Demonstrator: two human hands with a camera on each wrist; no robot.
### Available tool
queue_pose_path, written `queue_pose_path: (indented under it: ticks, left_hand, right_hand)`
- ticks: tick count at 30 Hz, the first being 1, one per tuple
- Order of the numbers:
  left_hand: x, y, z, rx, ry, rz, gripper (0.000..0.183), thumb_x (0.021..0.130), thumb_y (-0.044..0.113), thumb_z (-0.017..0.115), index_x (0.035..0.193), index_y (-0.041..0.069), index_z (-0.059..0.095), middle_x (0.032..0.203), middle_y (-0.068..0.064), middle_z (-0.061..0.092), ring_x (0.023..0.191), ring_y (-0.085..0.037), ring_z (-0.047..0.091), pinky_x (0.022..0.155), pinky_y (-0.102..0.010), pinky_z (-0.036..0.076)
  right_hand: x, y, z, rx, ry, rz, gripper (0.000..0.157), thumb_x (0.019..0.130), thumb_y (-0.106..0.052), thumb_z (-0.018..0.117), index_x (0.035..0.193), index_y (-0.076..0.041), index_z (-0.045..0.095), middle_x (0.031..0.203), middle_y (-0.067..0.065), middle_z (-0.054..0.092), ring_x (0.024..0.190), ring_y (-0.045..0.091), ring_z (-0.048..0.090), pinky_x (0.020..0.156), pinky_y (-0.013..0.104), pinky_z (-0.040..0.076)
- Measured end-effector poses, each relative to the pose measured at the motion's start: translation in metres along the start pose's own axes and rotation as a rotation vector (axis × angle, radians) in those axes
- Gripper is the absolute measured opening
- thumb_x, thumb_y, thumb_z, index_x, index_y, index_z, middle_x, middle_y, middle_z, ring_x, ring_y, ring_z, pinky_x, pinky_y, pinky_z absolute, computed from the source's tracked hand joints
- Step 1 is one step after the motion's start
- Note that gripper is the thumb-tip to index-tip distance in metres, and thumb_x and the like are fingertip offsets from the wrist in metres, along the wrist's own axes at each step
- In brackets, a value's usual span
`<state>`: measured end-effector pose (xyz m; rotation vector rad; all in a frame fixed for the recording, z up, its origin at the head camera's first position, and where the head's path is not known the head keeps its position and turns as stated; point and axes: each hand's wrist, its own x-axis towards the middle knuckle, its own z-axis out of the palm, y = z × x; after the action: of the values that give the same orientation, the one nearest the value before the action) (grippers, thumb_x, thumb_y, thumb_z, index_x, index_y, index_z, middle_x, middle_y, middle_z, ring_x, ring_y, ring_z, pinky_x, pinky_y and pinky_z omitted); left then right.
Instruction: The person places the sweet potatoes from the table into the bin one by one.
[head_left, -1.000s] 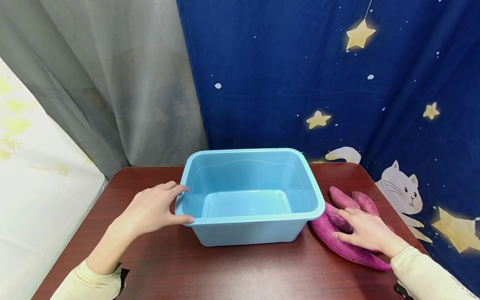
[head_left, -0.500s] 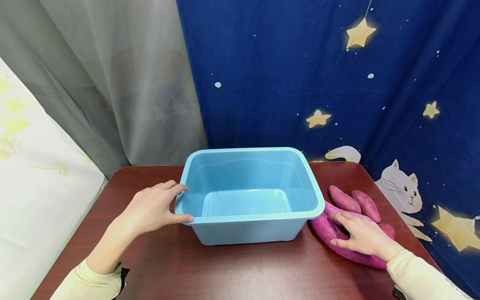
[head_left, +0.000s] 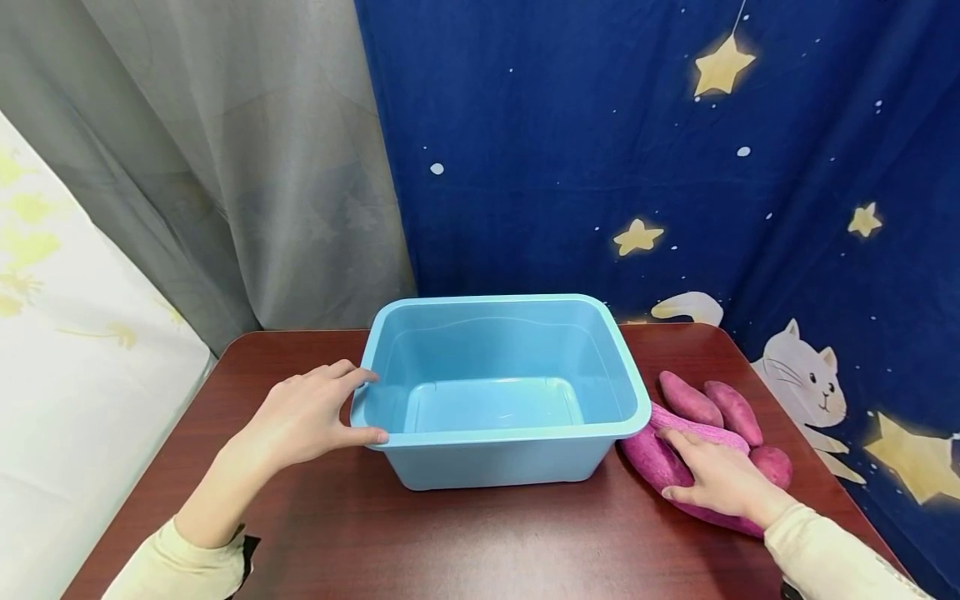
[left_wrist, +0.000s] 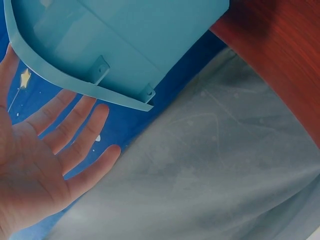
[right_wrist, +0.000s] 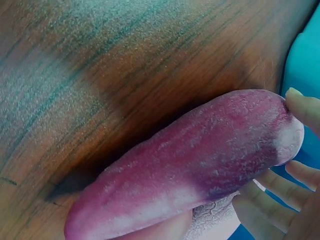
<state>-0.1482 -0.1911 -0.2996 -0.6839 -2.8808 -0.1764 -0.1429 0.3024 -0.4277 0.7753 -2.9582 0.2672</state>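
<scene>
A light blue plastic basin (head_left: 495,462) stands in the middle of the brown table. At its left front corner, my left hand (head_left: 303,421) has thumb and index finger on the rim. The left wrist view shows that hand (left_wrist: 55,145) with its fingers spread and fairly straight just below the rim. To the basin's right lies a long purple sweet potato (head_left: 648,454). My right hand (head_left: 716,475) grips it from above, thumb on the near side and fingers on the far side. Part of the sweet potato (right_wrist: 185,160) is hidden by the hand in the head view.
Behind the right hand lies another long sweet potato (head_left: 712,435). Smaller ones are a left-hand one (head_left: 688,398), one farther right (head_left: 735,412) and a round-looking one (head_left: 772,465). Grey and blue curtains (head_left: 525,150) hang behind the table (head_left: 480,542).
My right hand has shifted slightly left and nearer over the front sweet potato, and its fingers have closed in around it. The left hand and basin stay put.
</scene>
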Motion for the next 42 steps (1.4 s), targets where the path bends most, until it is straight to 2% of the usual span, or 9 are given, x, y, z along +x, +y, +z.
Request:
queue_pose_path:
  ticks: [7, 14, 23, 38, 42]
  left_hand:
    - [-0.001, 0.0, 0.0, 0.005, 0.004, 0.0, 0.067, 0.061, 0.062, 0.066, 0.106, 0.013, 0.06, 0.087, 0.004, 0.053, 0.068, -0.011, 0.05, 0.05, -0.031, 0.038]
    - [-0.001, 0.001, -0.001, 0.005, 0.003, -0.004, 0.067, 0.061, 0.062, 0.066, 0.106, 0.013, 0.06, 0.087, 0.003, 0.053, 0.07, -0.012, 0.05, 0.05, -0.031, 0.038]
    - [0.0, 0.0, -0.002, 0.006, -0.006, -0.006, 0.068, 0.061, 0.063, 0.065, 0.107, 0.013, 0.06, 0.088, 0.003, 0.053, 0.07, -0.012, 0.05, 0.05, -0.031, 0.038]
    - [0.0, 0.0, -0.001, 0.004, -0.012, -0.003, 0.07, 0.061, 0.064, 0.064, 0.108, 0.014, 0.059, 0.087, 0.004, 0.053, 0.07, -0.011, 0.05, 0.051, -0.031, 0.038]
    - [0.0, 0.0, -0.001, 0.008, -0.014, -0.007, 0.069, 0.061, 0.063, 0.065, 0.109, 0.014, 0.059, 0.087, 0.004, 0.053, 0.07, -0.011, 0.05, 0.052, -0.032, 0.038]
  right_hand:
    - [0.0, -0.002, 0.004, 0.027, 0.0, 0.015, 0.078, 0.062, -0.035, 0.076, 0.123, 0.0, 0.043, 0.117, 0.017, 0.051, 0.104, 0.033, 0.05, 0.077, 0.052, 0.04]
    - [0.0, -0.006, 0.007, 0.001, 0.019, 0.035, 0.081, 0.06, -0.036, 0.078, 0.123, -0.001, 0.041, 0.117, 0.018, 0.051, 0.101, 0.033, 0.052, 0.073, 0.054, 0.04]
    - [0.0, -0.012, 0.007, -0.014, -0.017, 0.075, 0.088, 0.059, -0.035, 0.079, 0.128, -0.002, 0.036, 0.121, 0.022, 0.047, 0.099, 0.036, 0.052, 0.07, 0.058, 0.039]
    - [0.0, -0.012, 0.003, 0.005, -0.029, 0.058, 0.086, 0.058, -0.03, 0.079, 0.128, -0.004, 0.036, 0.121, 0.019, 0.048, 0.098, 0.034, 0.053, 0.069, 0.056, 0.041]
    - [-0.001, -0.011, 0.0, 0.003, -0.01, 0.035, 0.086, 0.058, -0.03, 0.079, 0.128, -0.004, 0.037, 0.121, 0.018, 0.048, 0.098, 0.032, 0.054, 0.07, 0.055, 0.041]
